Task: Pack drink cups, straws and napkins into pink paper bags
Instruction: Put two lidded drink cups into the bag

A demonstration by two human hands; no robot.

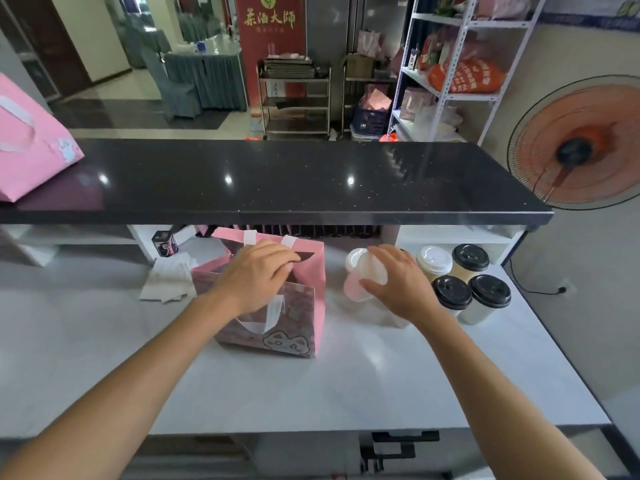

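Item: pink paper bag [284,327], upright and open at centre of the white worktop [311,386]. Our left hand [256,275] curls over its top edge, gripping the near rim beside the white handles.

Item: pink drink cup [356,289] with clear lid, at 3 o'clock of the bag and tilted. Our right hand [401,282] grasps it, fingers wrapped round the lid.

Item: four lidded cups [464,282], clustered at 3 o'clock of that hand; three black lids, one white.

Item: napkins [168,280], at 9 o'clock of the bag.

Item: second pink bag [31,143], on the black counter [277,178], at 10 o'clock.
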